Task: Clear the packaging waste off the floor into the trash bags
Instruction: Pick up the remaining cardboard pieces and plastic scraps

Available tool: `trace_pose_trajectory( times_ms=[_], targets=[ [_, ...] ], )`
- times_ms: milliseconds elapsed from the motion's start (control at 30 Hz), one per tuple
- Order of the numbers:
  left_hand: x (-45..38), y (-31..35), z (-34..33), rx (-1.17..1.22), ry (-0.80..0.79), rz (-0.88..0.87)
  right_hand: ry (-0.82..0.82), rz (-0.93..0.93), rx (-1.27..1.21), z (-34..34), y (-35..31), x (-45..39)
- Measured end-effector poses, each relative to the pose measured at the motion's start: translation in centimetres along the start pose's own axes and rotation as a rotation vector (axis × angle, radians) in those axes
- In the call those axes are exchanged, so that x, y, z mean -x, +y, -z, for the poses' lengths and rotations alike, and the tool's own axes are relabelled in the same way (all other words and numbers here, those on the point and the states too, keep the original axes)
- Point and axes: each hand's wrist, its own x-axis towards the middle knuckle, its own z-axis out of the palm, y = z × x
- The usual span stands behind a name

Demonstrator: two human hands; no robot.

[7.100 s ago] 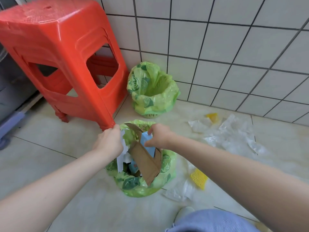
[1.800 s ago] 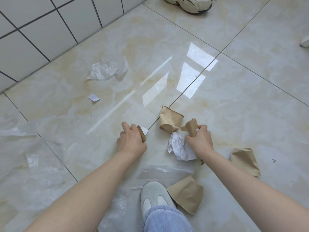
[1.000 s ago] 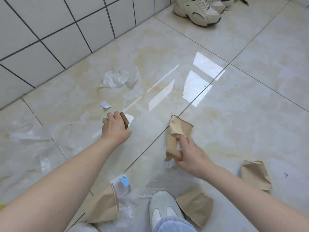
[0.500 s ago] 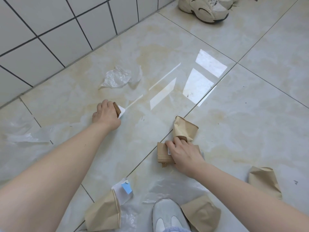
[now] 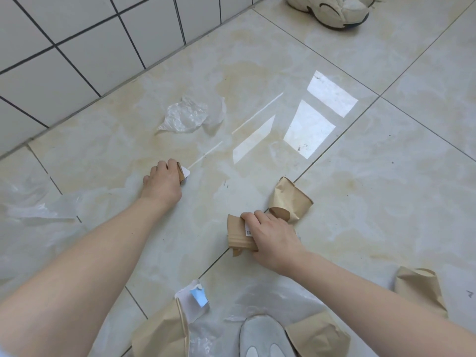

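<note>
My left hand (image 5: 162,182) is down at the glossy floor and grips a small brown and white scrap of packaging (image 5: 183,173). My right hand (image 5: 271,237) grips a crumpled piece of brown cardboard (image 5: 238,233) with a white label, low over the floor. Just beyond that hand lies a crushed brown paper piece (image 5: 291,199). More brown paper lies at the bottom left (image 5: 162,333), at the bottom middle (image 5: 319,336) and at the right (image 5: 422,292). A crumpled clear plastic film (image 5: 190,115) lies near the wall. No trash bag is in view.
A white tiled wall (image 5: 77,55) runs along the upper left. A pale sneaker (image 5: 332,9) stands at the top right. My own grey shoe (image 5: 262,338) is at the bottom edge. Clear plastic sheets (image 5: 38,207) cover the floor at the left and around my shoe.
Seconds ago both hands were at a green trash bag by a red stool. In the last second my left hand reached toward the wall with its scrap; my right hand lowered its cardboard.
</note>
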Motion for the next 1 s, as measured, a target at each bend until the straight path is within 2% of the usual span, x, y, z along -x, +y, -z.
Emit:
trace_pose_trajectory(
  times_ms=[267, 433, 600, 833, 1000],
  targets=[
    [1.2, -0.3, -0.6, -0.122, -0.022, -0.117, -0.018, -0.013, -0.050, 0.7, -1.3, -1.5],
    [2.8, -0.1, -1.0, 0.030, -0.016, -0.125, -0.025, -0.033, -0.076, 1.0, -1.9, -1.1],
    [3.8, 0.3, -0.6, 0.134, -0.090, -0.105, -0.017, -0.034, -0.131, 1.2, -2.0, -0.4],
    [6.6, 0.2, 3.8, 0.260, -0.191, -0.106, 0.021, -0.046, -0.169, 4.4, -2.6, 1.1],
    [9.7, -0.4, 10.7, 0.328, -0.221, -0.148, 0.061, -0.054, -0.279, 9.0, -5.4, 2.3]
  ],
)
